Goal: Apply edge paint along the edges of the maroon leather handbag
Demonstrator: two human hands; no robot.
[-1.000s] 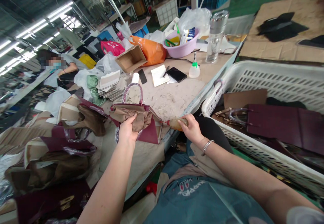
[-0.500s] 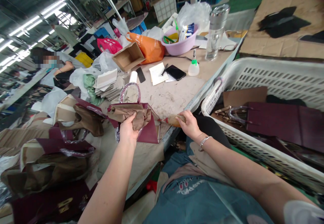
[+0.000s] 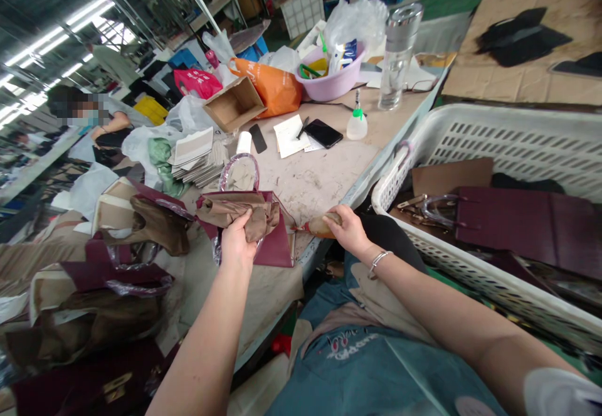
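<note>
A maroon handbag point(image 3: 277, 243) lies on the worktable in front of me, its brown lining point(image 3: 235, 210) pulled out over the top. My left hand point(image 3: 239, 240) is closed on that lining, thumb on top. A looped handle point(image 3: 241, 168) wrapped in clear film stands up behind the bag. In my right hand point(image 3: 348, 231) is an amber glue bottle point(image 3: 321, 226), held on its side. Its red nozzle points left and meets the bag's open side edge; whether glue is coming out is too small to tell.
More maroon bags point(image 3: 117, 272) with brown linings pile up at the left. A white plastic basket point(image 3: 409, 159) holding maroon bags stands at the right. Farther back are a phone point(image 3: 323, 133), a small green-capped bottle point(image 3: 357, 125), a glass flask point(image 3: 394, 71) and a purple basin point(image 3: 324, 86). A co-worker point(image 3: 101, 121) sits at far left.
The view has shifted slightly. The bottle's nozzle has moved a little along the bag's side edge. Both hands keep their hold.
</note>
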